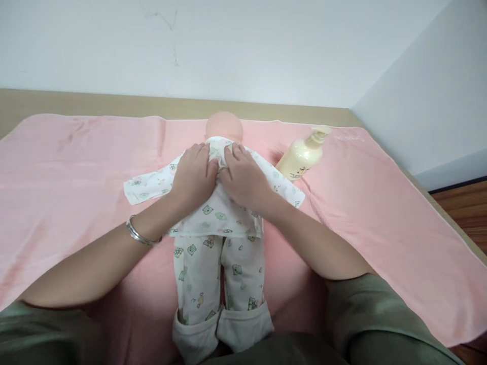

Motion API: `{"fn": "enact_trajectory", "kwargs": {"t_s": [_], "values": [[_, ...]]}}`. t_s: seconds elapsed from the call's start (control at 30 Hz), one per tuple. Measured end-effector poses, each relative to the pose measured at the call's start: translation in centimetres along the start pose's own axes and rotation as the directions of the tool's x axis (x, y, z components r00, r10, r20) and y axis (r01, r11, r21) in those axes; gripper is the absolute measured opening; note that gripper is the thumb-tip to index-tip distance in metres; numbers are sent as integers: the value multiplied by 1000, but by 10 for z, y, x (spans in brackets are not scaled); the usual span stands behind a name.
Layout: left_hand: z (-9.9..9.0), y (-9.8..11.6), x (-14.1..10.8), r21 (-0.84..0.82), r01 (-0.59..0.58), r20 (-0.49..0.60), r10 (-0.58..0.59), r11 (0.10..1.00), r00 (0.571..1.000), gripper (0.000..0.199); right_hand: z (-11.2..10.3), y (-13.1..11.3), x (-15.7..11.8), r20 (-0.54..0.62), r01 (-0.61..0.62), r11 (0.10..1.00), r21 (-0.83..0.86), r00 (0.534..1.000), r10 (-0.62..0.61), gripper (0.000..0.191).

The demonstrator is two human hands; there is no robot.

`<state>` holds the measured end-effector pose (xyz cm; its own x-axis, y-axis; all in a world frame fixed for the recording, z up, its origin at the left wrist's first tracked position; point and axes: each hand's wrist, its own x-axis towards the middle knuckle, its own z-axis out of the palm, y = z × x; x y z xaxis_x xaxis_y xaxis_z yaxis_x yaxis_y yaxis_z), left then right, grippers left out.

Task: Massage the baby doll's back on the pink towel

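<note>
A baby doll lies stretched out with its bald head away from me, and no face shows. It wears a white printed top and matching trousers with turned-up cuffs. My left hand lies flat on the left of the doll's upper body, fingers extended towards its shoulder. Beside it, my right hand rests on the right half in the same way. The two thumbs are close together over the middle, where the cloth is wrinkled. Neither hand appears to grip the cloth.
A pale yellow pump bottle is right of the doll, near its sleeve. Under everything spreads a pink cloth on a wooden surface. White walls stand behind and to the right. A silver bangle circles my left wrist.
</note>
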<state>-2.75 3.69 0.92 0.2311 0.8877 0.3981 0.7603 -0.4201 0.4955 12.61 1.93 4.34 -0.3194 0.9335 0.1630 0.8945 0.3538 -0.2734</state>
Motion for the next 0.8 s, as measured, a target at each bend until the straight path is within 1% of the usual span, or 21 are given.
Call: {"fn": "enact_trajectory", "kwargs": {"t_s": [0.1, 0.17, 0.27, 0.37, 0.43, 0.47, 0.53, 0.6, 0.67, 0.73, 0.8], "values": [[1, 20, -17, 67, -7, 17, 5, 998, 1000, 59, -2, 22, 21, -23, -37, 999, 38, 999, 38, 50], [1, 23, -19, 43, 1, 39, -2, 999, 999, 60, 1, 25, 23, -63, -63, 998, 23, 996, 64, 51], [-2, 10, -3, -26, 68, 42, -67, 997, 997, 51, 7, 7, 5, -92, -77, 997, -14, 993, 75, 58], [-8, -8, 18, -112, 149, 74, -141, 982, 987, 41, 11, -17, -19, -78, -12, 1000, -22, 997, 11, 63], [-11, -12, 25, -144, 162, 93, -150, 976, 984, 39, 10, -23, -24, -55, 32, 999, 0, 998, -32, 63], [-11, -12, 25, -140, 159, 98, -146, 977, 984, 39, 9, -22, -23, -37, 36, 999, 22, 999, -35, 63], [-9, -5, 19, -88, 145, 83, -138, 985, 987, 41, 6, -12, -12, -3, 3, 997, 78, 1000, -3, 64], [-6, 7, 6, -22, 116, 26, -116, 993, 993, 46, 5, 4, 4, 13, -59, 990, 129, 998, 58, 66], [-1, 19, -8, 11, 67, -23, -67, 998, 997, 53, 5, 18, 17, 3, -103, 982, 159, 995, 104, 67], [2, 26, -18, -1, 38, -16, -38, 999, 999, 57, 6, 25, 24, -15, -120, 979, 163, 992, 124, 66], [3, 27, -19, -36, 52, 0, -52, 998, 999, 57, 8, 22, 21, -29, -128, 982, 140, 991, 133, 66]]}}
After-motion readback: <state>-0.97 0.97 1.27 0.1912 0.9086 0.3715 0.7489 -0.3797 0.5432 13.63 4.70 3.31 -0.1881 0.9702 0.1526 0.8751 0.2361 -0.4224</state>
